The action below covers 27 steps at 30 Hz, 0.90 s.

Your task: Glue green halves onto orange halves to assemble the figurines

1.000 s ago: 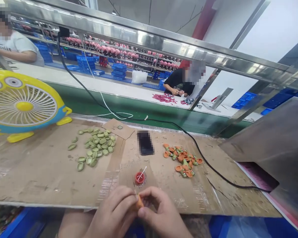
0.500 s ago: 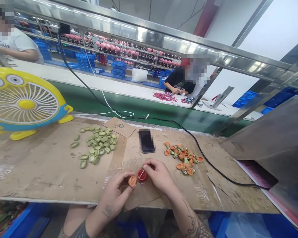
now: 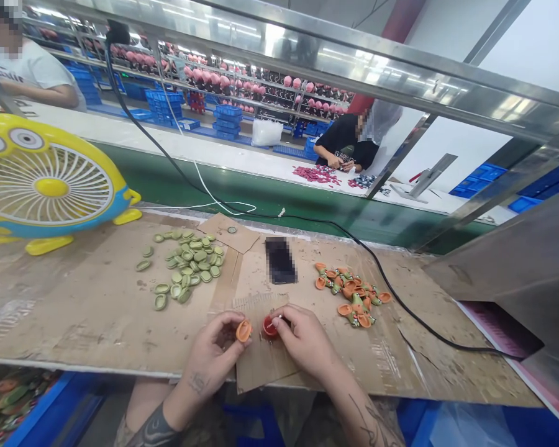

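Note:
Between its thumb and fingers, my left hand [image 3: 217, 347] grips an orange hollow toy part [image 3: 244, 331], its oval opening facing up toward me. My right hand [image 3: 302, 338] pinches a thin white stick [image 3: 277, 319] over a small red pot [image 3: 269, 327]; the stick's lower end is in or at the pot. A pile of green oval pieces [image 3: 193, 264] lies to the left. On the right is a heap of orange-and-green toy figures [image 3: 351, 292], with open orange hollows like the one I hold.
A phone [image 3: 281, 261] lies behind the pot. The yellow fan [image 3: 51, 186] stands at left. A black cable [image 3: 400, 310] crosses the cardboard-covered table [image 3: 97, 323] to a metal box [image 3: 517, 267] at right. Two people sit beyond, one in black [image 3: 349, 146] handling small parts.
My right hand has tilted the stick lower over the red pot. My left hand still holds the orange part, now slightly farther from the pot. The camera view has shifted a little.

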Each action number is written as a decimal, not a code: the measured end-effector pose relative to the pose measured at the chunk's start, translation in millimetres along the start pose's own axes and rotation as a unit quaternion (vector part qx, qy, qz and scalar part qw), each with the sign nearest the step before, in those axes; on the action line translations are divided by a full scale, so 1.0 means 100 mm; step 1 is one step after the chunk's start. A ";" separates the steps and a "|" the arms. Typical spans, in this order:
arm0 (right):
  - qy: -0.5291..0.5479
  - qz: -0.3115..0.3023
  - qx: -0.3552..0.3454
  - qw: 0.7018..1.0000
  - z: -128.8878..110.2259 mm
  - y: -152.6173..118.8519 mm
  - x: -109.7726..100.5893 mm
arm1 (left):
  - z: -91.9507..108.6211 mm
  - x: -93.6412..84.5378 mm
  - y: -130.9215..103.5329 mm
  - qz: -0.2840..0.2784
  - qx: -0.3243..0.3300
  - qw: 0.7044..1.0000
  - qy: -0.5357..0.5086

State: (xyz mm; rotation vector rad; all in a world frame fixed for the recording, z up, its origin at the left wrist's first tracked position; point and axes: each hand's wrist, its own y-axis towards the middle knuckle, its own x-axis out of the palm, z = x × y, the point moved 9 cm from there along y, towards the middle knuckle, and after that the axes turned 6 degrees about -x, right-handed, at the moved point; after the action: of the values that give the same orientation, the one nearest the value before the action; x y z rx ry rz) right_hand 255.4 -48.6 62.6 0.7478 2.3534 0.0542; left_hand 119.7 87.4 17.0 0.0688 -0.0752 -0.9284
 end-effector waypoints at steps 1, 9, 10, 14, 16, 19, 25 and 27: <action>-0.004 0.001 -0.002 1.000 -0.01 -0.01 -0.01 | 0.02 0.00 0.00 -0.003 0.006 1.000 0.007; 0.046 0.077 0.016 0.996 0.02 -0.15 -0.21 | 0.15 0.06 0.02 -0.027 0.042 0.999 0.018; 0.067 0.096 0.023 0.993 0.02 -0.18 -0.23 | 0.17 0.07 0.02 -0.028 0.050 0.998 0.017; 0.205 0.152 0.053 0.965 -0.01 -0.26 -0.22 | 0.23 0.10 0.02 -0.041 0.069 0.997 0.011; 0.262 0.133 0.055 0.954 -0.09 -0.27 -0.12 | 0.21 0.11 0.02 -0.049 0.071 0.996 0.007; 0.295 0.088 0.054 0.950 -0.17 -0.25 0.05 | 0.20 0.12 0.01 -0.058 0.077 0.995 0.016; 0.277 0.065 0.051 0.957 -0.14 -0.23 0.17 | 0.24 0.13 0.00 -0.059 0.076 0.994 0.044; 0.274 0.059 0.050 0.959 -0.13 -0.22 0.18 | 0.26 0.14 0.00 -0.059 0.076 0.994 0.050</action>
State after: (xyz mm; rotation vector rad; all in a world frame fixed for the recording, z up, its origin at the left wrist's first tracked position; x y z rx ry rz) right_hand 225.0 -55.4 57.3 1.0278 2.8461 0.2218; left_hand 125.5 75.6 43.5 0.2625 -0.0484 -1.0341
